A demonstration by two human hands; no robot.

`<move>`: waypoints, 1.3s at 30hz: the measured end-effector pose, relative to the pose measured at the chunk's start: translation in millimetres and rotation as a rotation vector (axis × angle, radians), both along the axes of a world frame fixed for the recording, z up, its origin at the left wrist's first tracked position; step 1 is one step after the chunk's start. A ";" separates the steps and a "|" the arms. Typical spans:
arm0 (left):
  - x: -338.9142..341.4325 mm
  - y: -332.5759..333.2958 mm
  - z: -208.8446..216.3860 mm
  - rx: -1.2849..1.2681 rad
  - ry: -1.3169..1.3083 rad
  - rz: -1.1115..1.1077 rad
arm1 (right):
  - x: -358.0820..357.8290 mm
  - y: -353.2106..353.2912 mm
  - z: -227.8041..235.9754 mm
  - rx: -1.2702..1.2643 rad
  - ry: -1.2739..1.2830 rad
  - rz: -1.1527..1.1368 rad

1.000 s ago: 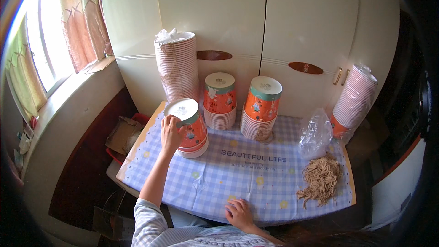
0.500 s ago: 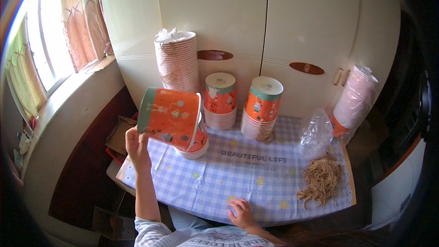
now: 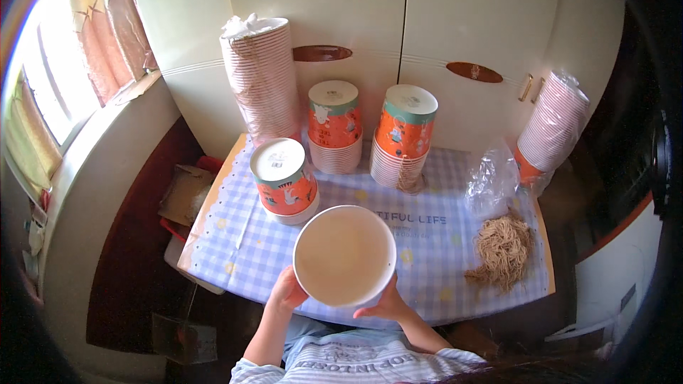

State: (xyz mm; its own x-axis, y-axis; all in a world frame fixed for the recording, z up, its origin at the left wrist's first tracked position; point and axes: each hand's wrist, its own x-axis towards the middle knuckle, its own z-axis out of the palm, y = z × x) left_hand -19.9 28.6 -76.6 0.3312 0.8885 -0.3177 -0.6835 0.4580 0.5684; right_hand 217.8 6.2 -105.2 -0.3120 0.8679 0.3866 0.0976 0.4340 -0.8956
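A large paper bucket (image 3: pixel 344 256) is held over the near edge of the table, its open mouth turned up so that its plain white inside shows. My left hand (image 3: pixel 288 290) grips its lower left side. My right hand (image 3: pixel 386 303) is round its lower right side, the thumb at the near rim and the other fingers partly hidden behind the wall. Just beyond, a short upside-down stack of orange and green paper buckets (image 3: pixel 287 195) stands on the table. Two taller upside-down stacks, a middle one (image 3: pixel 336 128) and a right one (image 3: pixel 403 136), stand behind it.
A tall plastic-wrapped stack (image 3: pixel 260 78) rises at the back left, another wrapped stack (image 3: pixel 553 124) at the right. Crumpled clear plastic (image 3: pixel 491 181) and a heap of brown twine (image 3: pixel 501 249) lie on the checked tablecloth (image 3: pixel 441 270). Behind stands a white cabinet (image 3: pixel 348 7).
The bucket has come from the left, where my left hand alone held it sideways, to the front middle, its mouth now up. My right hand has risen from the table onto it.
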 end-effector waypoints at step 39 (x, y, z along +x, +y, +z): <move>52.3 -44.7 17.7 0.890 1.226 0.309 | 227.1 40.4 -8.8 0.249 -1.146 -1.106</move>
State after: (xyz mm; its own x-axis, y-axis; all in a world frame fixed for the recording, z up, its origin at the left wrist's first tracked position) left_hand 32.4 -16.1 -58.9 0.0457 0.9142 0.4027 0.3890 -0.3876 0.8358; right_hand 445.0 46.6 -114.0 0.1836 0.8072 0.5610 0.9813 -0.1842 -0.0560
